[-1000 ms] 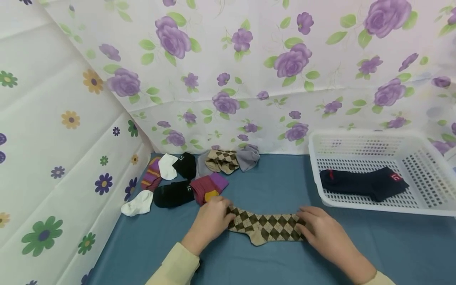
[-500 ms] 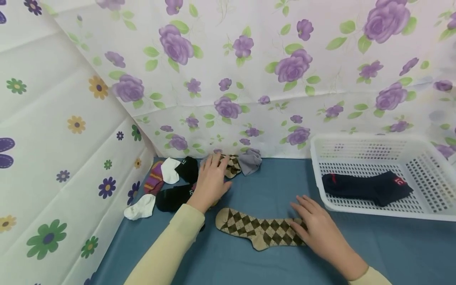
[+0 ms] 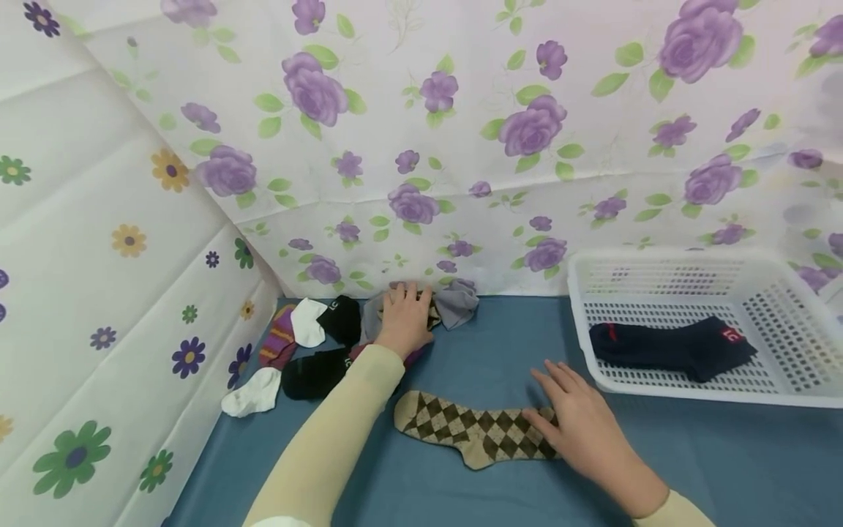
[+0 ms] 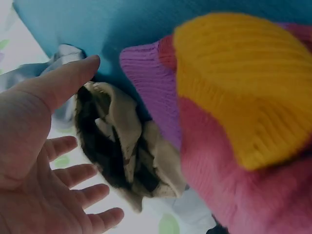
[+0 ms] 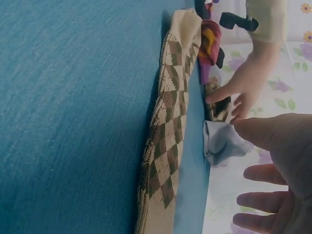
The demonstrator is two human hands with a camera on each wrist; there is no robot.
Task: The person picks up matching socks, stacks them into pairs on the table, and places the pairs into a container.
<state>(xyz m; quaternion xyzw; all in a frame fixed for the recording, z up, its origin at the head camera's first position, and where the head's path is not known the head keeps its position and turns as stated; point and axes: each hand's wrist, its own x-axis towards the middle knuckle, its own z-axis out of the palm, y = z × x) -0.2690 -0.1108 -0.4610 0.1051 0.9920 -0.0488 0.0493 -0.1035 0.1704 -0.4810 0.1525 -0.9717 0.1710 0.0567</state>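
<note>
The flat argyle sock [image 3: 477, 432] lies on the tabletop [image 3: 507, 351], long axis running left to right, toe pointing left, heel bulging toward the person. Its toe, covered a second ago, now shows: the left hand [image 3: 405, 322] has moved to the bunched argyle sock [image 4: 129, 122], fingers spread, contact unclear. The right hand [image 3: 586, 424] remains by the cuff, fingers extended and apart. Beyond it, a dark sock [image 3: 672, 348] lies in the white basket [image 3: 711, 389].

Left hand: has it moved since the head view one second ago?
Yes: in the head view, the left hand has moved forward, from the toe of the flat argyle sock toward the floral backdrop.
</note>
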